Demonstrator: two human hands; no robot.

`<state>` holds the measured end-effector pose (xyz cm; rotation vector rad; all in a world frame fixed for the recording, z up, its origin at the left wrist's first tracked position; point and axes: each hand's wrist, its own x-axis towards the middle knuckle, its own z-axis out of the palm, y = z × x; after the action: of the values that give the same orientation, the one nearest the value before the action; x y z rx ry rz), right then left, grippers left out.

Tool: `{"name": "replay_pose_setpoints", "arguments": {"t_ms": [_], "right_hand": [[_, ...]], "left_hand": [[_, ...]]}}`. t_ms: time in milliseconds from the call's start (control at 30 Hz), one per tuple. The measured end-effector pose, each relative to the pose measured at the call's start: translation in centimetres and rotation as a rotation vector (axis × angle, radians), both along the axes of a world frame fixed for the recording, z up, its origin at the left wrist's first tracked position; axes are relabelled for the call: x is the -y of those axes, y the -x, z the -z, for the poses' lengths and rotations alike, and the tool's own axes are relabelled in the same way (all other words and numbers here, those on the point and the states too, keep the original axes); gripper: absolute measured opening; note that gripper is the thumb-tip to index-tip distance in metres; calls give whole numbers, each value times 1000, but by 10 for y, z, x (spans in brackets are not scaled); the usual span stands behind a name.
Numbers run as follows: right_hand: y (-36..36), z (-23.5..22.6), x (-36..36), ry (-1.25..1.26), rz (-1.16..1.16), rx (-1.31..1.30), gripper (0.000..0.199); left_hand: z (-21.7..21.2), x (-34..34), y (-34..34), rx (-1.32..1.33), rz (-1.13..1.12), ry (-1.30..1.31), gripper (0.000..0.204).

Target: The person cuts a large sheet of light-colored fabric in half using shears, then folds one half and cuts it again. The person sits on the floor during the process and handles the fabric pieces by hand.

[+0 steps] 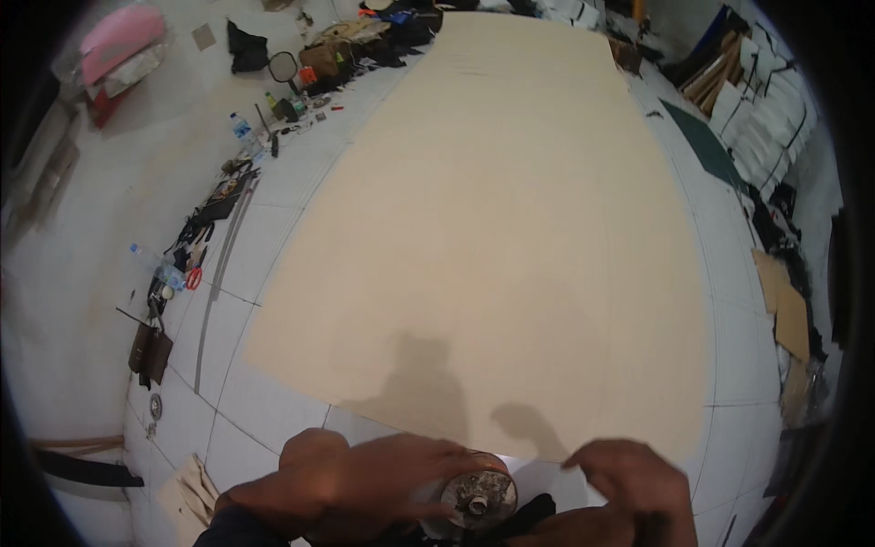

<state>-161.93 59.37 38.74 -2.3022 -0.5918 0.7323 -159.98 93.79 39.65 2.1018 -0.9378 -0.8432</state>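
Note:
A large cream cloth (492, 210) lies spread flat over the tiled floor, its near edge just beyond my hands. Close to me stands a round device (478, 501) with a worn, grey-brown metal top and a short stub at its centre; its lower part is hidden. My left hand (383, 474) reaches across to it from the left, fingers stretched out along its far side; whether they touch it is unclear. To the right of the device, my right hand (629, 474) is raised apart from it, fingers bent downward and loosely apart, with nothing visible in them.
Along the left wall lie water bottles (244, 130), red-handled scissors (193, 278), a long metal ruler (223, 264) and a dark box (149, 351). White strapped bundles (770, 109), a green board (702, 141) and cardboard pieces (782, 301) line the right. Folded cream cloth (187, 497) lies near left.

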Motion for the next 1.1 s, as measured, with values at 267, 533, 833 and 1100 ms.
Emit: {"name": "replay_pose_setpoints", "arguments": {"t_ms": [267,533,833,1100], "right_hand": [[-176,68,31,28,526,346,28],[-185,176,129,119,798,71,23],[-82,188,237,388,1038,-164,24],[-73,167,226,293,1168,-143,25]], "left_hand": [[21,-58,-197,54,-597,-58,60],[198,-115,-224,-148,-981,-180,73],[223,-172,-220,-60,-946,-480,85],[237,-157,-232,-103,-885,-516,95]]}}
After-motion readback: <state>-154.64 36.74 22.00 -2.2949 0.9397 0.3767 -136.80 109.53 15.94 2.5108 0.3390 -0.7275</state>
